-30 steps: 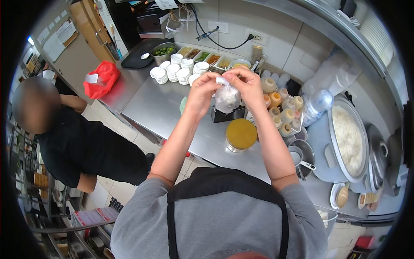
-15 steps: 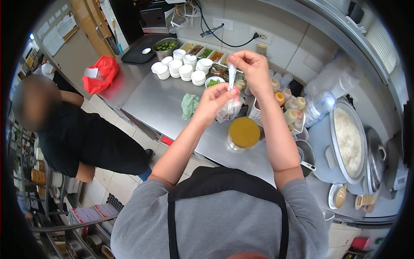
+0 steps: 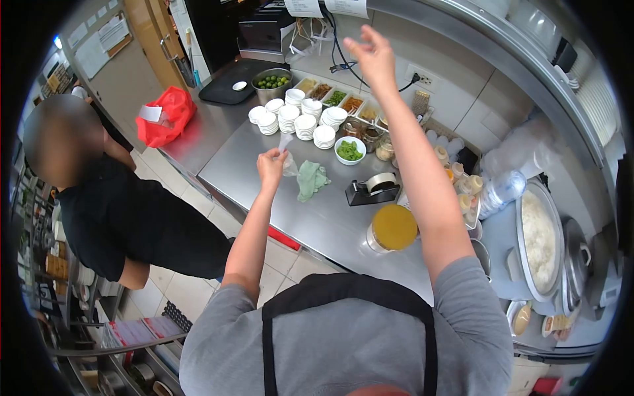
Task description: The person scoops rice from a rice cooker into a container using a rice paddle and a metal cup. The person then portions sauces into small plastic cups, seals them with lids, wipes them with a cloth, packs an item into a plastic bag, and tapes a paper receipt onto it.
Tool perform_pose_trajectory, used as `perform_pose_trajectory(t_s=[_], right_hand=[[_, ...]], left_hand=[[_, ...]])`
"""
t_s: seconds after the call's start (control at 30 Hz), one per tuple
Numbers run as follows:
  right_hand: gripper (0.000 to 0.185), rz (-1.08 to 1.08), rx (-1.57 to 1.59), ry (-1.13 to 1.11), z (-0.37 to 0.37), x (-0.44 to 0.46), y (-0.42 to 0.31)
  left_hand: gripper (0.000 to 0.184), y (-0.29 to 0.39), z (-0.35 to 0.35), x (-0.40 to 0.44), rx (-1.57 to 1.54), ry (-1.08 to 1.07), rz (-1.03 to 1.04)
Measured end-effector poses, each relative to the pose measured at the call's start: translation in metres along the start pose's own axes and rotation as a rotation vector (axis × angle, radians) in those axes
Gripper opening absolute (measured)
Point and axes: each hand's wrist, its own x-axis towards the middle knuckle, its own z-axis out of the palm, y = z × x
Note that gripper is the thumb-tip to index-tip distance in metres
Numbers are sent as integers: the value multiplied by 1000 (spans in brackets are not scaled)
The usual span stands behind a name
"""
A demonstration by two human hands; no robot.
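Observation:
My left hand (image 3: 271,169) pinches the twisted neck of a clear plastic bag (image 3: 289,165), which hangs beside a crumpled green cloth (image 3: 312,180) on the steel counter. My right hand (image 3: 374,56) is raised in front of the wall below the hanging papers (image 3: 347,6), fingers apart and holding nothing. Stacks of small white cups (image 3: 305,125) stand beyond the bag. A bowl of chopped greens (image 3: 349,151) sits right of them. Nearer to me are a black tape dispenser (image 3: 371,190) and a jar with a yellow lid (image 3: 394,228).
A person in black (image 3: 145,211) stands at the left. A red plastic bag (image 3: 165,117) and a pot of green fruit (image 3: 272,84) rest at the counter's far left. Squeeze bottles (image 3: 467,187) and a large rice container (image 3: 538,241) are at the right.
My right hand has let go of the bag's top and moved up towards the wall. My left hand has carried the bag left, beside the green cloth. The view has shifted, exposing the tape dispenser.

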Motion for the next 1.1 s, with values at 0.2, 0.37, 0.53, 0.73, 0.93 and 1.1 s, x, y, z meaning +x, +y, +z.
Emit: perform_pose_trajectory(t_s=[0.2, 0.37, 0.53, 0.73, 0.93, 1.1], right_hand=[[26, 33, 158, 19, 27, 62, 40], [15, 252, 467, -16, 23, -19, 16], [10, 510, 342, -369, 29, -188, 27], [61, 699, -77, -65, -8, -314, 54], [102, 984, -286, 221, -19, -338, 110], [108, 914, -431, 293, -4, -326, 136]], left_hand=[[44, -64, 19, 32, 183, 30, -60], [71, 11, -12, 34, -208, 135, 223], [46, 63, -41, 3, -1197, -417, -87], [27, 35, -41, -39, -663, -316, -259], [27, 16, -44, -67, -664, -331, -364], [26, 14, -45, -71, -603, -356, -375]])
